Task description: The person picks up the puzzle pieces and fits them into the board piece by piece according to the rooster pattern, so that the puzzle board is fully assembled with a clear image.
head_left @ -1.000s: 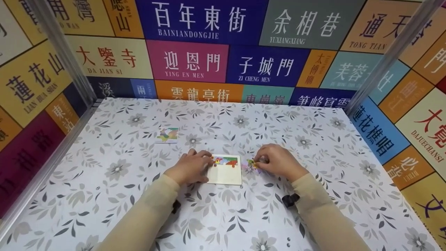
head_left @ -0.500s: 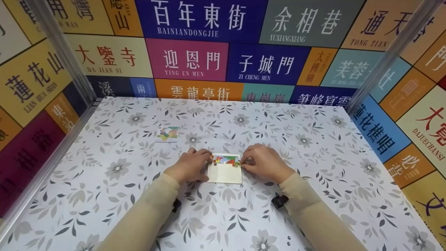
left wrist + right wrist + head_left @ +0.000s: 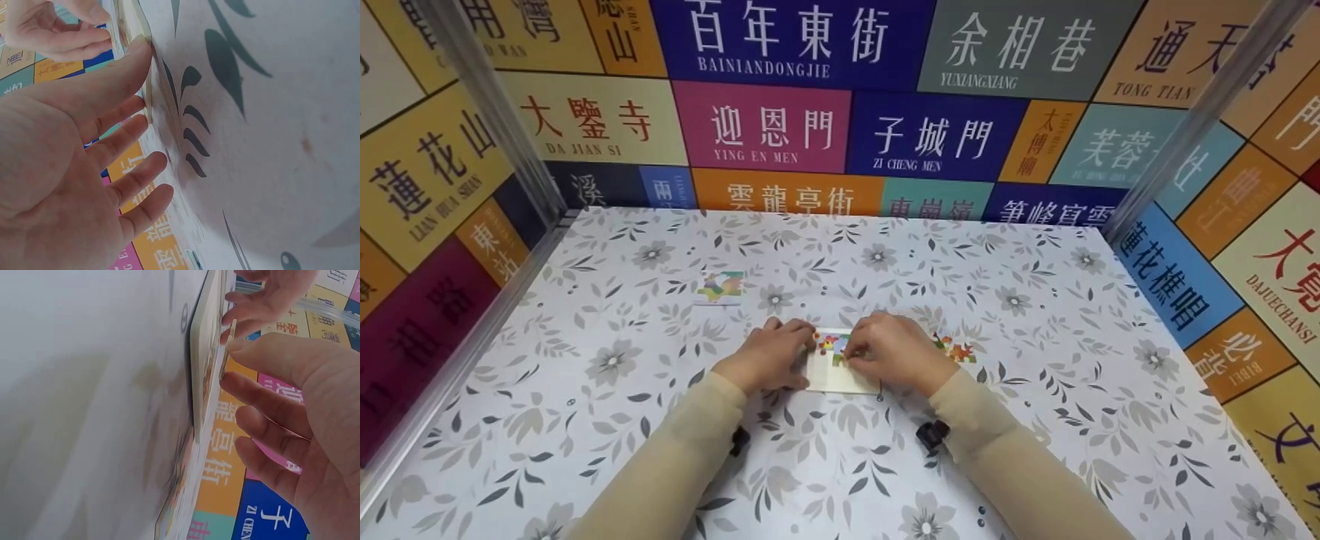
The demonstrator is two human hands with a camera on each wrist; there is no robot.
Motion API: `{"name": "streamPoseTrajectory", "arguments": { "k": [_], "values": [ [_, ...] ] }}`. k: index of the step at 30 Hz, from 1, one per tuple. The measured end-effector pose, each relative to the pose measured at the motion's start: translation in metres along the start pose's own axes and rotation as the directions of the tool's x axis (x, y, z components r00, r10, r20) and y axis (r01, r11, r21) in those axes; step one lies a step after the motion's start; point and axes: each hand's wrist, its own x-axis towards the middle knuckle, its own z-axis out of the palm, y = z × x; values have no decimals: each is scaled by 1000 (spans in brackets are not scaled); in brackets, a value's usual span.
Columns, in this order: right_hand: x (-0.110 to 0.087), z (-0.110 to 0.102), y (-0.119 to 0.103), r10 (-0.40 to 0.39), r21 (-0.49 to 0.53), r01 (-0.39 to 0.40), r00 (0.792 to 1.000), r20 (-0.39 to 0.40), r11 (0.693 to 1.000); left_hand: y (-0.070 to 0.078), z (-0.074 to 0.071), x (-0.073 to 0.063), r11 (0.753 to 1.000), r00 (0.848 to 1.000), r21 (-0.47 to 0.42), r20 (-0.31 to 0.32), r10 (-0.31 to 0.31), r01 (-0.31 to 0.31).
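Note:
A small cream puzzle board (image 3: 840,381) lies in front of the person, with colourful jigsaw pieces (image 3: 826,343) along its upper part. The left hand (image 3: 769,354) holds the board's left side, thumb at the near corner and fingers at the far one. Over the board's right half, the right hand (image 3: 896,352) pinches a thin puzzle piece (image 3: 227,351) between thumb and index finger. That piece is tilted above the board in the right wrist view; its picture is hard to see there. The right hand covers the board's upper right part in the head view.
Loose puzzle pieces (image 3: 958,349) lie on the table right of the board, partly behind the right hand. A square picture card (image 3: 721,288) lies farther back on the left. The floral tabletop (image 3: 660,435) ends at walls with signs (image 3: 769,131).
My right hand has moved left from beside the board to over its right half, carrying a piece. Loose pieces now show to its right. The left hand stays at the board's left side.

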Motion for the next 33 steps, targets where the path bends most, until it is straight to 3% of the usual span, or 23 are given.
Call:
{"name": "streamPoseTrajectory", "arguments": {
  "k": [19,33],
  "values": [
    [21,15,-16,-131,-85,130,991,-6,988,1,-1,0,1000,1000,1,22,-15,15],
    [22,13,-21,-88,-19,88,996,20,996,1,-2,-2,1000,1000,3,3,9,-9]
  ]
}}
